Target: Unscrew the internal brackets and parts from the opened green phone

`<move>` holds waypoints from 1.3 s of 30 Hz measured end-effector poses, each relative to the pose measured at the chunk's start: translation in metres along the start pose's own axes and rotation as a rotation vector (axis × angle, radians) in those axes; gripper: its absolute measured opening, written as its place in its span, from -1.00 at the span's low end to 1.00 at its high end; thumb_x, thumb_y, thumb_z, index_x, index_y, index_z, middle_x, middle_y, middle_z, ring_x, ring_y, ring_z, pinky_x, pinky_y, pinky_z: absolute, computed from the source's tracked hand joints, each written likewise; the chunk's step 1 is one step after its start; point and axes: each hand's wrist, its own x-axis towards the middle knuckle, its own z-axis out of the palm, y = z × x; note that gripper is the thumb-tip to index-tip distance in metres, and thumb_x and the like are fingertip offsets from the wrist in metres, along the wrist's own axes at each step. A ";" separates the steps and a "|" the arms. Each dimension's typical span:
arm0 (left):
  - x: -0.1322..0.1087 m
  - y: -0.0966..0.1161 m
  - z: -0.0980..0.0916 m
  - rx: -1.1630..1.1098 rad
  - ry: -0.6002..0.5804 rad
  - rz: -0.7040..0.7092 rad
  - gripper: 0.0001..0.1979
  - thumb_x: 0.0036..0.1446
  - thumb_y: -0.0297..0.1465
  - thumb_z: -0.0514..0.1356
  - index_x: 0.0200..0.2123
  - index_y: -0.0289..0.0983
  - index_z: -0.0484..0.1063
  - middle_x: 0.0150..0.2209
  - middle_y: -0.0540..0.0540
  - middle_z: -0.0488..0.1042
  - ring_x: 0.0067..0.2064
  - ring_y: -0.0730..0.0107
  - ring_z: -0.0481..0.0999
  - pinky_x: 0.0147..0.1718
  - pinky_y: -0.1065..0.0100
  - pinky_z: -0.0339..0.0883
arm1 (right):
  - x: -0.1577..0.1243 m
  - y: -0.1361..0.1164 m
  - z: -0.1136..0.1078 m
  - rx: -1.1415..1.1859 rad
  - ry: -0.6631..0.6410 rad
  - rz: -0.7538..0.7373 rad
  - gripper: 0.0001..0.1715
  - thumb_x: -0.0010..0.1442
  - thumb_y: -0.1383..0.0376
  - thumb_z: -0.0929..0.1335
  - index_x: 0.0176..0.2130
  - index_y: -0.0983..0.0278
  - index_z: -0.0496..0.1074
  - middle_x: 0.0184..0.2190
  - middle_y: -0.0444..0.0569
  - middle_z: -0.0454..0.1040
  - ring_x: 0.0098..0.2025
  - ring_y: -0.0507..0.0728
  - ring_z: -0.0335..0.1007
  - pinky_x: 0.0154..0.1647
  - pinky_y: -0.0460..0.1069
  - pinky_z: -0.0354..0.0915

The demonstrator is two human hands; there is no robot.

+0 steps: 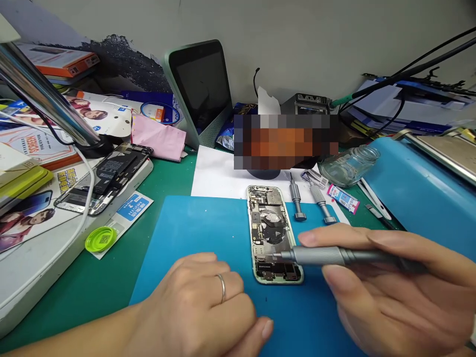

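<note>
My right hand (401, 277) grips a grey precision screwdriver (320, 256) between thumb and fingers, held nearly level and pointing left. Its thin tip is over the lower part of an opened smartphone (277, 233); whether it touches cannot be told. The phone lies face up without its screen, with a pale green frame, circuit board and inner parts exposed. My left hand (208, 302), with a ring on one finger, rests as a loose fist on the blue mat (193, 233), left of and below the phone. Nothing shows in it, though its palm is hidden.
Two more screwdrivers (296, 198) stand behind the phone, near a glass jar (349, 163) and white tweezers (375, 199). At left, a detached phone screen (111, 173) lies on a white box, near a green cap (100, 239) and a metal lamp post (55, 94). A display (203, 84) stands behind.
</note>
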 end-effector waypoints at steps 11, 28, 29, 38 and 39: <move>0.001 -0.004 -0.001 -0.030 -0.069 0.168 -0.34 0.58 -0.35 -0.09 -0.67 -0.26 0.22 -0.65 0.05 0.24 -0.60 0.49 0.19 -0.60 0.26 0.01 | -0.003 0.018 0.014 -0.054 -0.201 0.007 -0.46 0.25 0.62 0.41 0.10 0.15 0.38 0.02 0.00 0.67 0.04 0.14 0.67 0.09 0.04 0.62; 0.002 0.001 -0.011 -0.037 -0.242 -0.004 -0.58 0.41 -0.49 0.08 -0.56 -0.26 0.39 -0.58 0.03 0.35 -0.54 0.44 0.31 -0.53 0.23 0.14 | -0.004 0.024 0.019 -0.080 -0.235 -0.014 -0.56 0.32 0.55 0.41 0.09 0.19 0.34 0.04 0.01 0.64 0.09 0.08 0.63 0.18 -0.01 0.55; 0.002 0.001 -0.011 -0.042 -0.237 -0.006 -0.59 0.40 -0.49 0.08 -0.55 -0.26 0.39 -0.58 0.04 0.34 -0.55 0.45 0.31 -0.53 0.23 0.13 | -0.005 0.024 0.020 -0.081 -0.231 -0.016 -0.55 0.32 0.55 0.42 0.09 0.19 0.35 0.04 0.01 0.64 0.09 0.09 0.63 0.18 -0.01 0.55; 0.010 -0.002 -0.015 -0.217 -0.080 -0.429 -0.84 0.36 -0.47 0.17 -0.33 -0.18 0.43 -0.51 0.15 0.31 -0.51 0.56 0.32 -0.52 0.44 0.17 | -0.009 0.013 0.012 0.048 -0.036 0.103 -0.33 0.22 0.58 0.47 0.19 0.05 0.41 -0.01 -0.11 0.67 -0.03 0.16 0.69 0.04 0.07 0.65; 0.010 -0.003 -0.015 -0.237 -0.068 -0.488 -0.88 0.35 -0.46 0.18 -0.26 -0.15 0.45 -0.48 0.16 0.32 -0.49 0.56 0.32 -0.52 0.46 0.18 | -0.008 0.011 0.011 0.073 -0.008 0.103 -0.31 0.21 0.58 0.47 0.20 0.06 0.41 -0.05 -0.11 0.68 -0.06 0.14 0.70 0.02 0.05 0.65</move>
